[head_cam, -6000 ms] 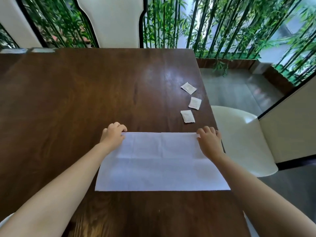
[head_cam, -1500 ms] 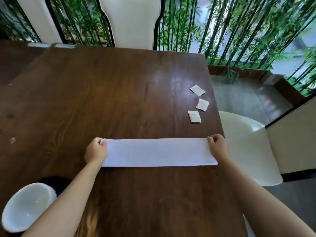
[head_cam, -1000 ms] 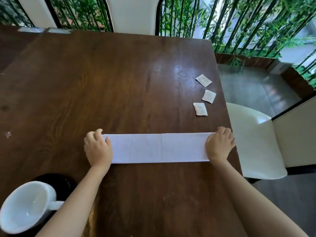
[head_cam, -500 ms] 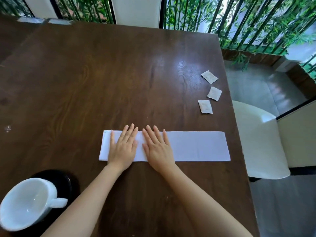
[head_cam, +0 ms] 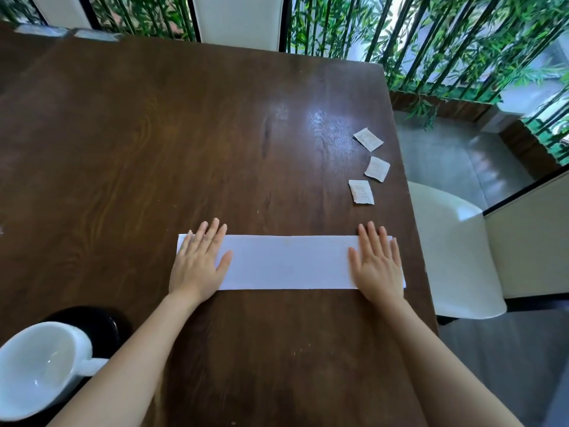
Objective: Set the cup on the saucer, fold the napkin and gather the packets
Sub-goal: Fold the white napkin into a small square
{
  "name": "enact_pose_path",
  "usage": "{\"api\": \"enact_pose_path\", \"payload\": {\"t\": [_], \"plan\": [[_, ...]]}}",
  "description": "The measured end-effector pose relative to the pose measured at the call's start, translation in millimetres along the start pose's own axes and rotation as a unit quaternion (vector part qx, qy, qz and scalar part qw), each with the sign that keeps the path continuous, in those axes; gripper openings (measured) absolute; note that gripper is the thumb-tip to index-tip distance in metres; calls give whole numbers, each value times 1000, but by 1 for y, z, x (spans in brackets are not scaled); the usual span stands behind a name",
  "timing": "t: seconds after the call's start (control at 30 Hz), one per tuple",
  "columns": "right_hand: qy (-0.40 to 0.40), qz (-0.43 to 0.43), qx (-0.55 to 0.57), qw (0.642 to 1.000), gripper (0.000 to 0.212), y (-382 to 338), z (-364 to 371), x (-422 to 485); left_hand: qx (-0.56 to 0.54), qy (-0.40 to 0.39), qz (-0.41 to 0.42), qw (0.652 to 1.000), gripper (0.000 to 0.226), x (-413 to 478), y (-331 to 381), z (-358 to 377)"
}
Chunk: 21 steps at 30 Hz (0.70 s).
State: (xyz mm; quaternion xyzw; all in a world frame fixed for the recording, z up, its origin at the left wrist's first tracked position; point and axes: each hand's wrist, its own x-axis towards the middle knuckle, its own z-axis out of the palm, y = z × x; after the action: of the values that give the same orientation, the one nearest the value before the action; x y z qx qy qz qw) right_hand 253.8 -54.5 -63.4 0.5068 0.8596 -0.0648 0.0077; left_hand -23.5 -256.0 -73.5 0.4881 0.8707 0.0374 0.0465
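Note:
A white napkin point(head_cam: 289, 261) lies folded into a long narrow strip across the dark wooden table point(head_cam: 184, 134). My left hand point(head_cam: 198, 263) rests flat, fingers spread, on the strip's left end. My right hand point(head_cam: 377, 266) lies flat on its right end. Neither hand holds anything. A white cup point(head_cam: 37, 368) stands on a black saucer point(head_cam: 101, 322) at the near left, handle pointing right. Three small pale packets lie apart near the table's right edge: one point(head_cam: 368, 139) farthest, one point(head_cam: 377, 169) in the middle, one point(head_cam: 361, 192) nearest.
A white chair point(head_cam: 452, 257) stands just past the table's right edge. Another white chair back point(head_cam: 240, 20) rises at the far side. Bamboo plants and dark railings line the background. The table's right edge runs close to my right hand.
The napkin went from a wide sheet to a narrow strip. In the last half second my flat hands slid apart from the strip's left-centre out to its two ends.

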Motion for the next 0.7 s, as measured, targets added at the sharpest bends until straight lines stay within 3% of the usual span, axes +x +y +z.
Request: {"api": "enact_pose_path", "payload": {"t": [0.5,0.6,0.7], "plan": [[-25,5,-16,1000,62,13,0,3,10,-31,1,999,63,2,-2,-1],[-57,5,52,997,58,13,-12,7,-8,-48,-8,999,61,2,4,-7],[13,51,157,986,54,14,-32,-4,-24,-10,0,1000,58,-5,35,-16]]}}
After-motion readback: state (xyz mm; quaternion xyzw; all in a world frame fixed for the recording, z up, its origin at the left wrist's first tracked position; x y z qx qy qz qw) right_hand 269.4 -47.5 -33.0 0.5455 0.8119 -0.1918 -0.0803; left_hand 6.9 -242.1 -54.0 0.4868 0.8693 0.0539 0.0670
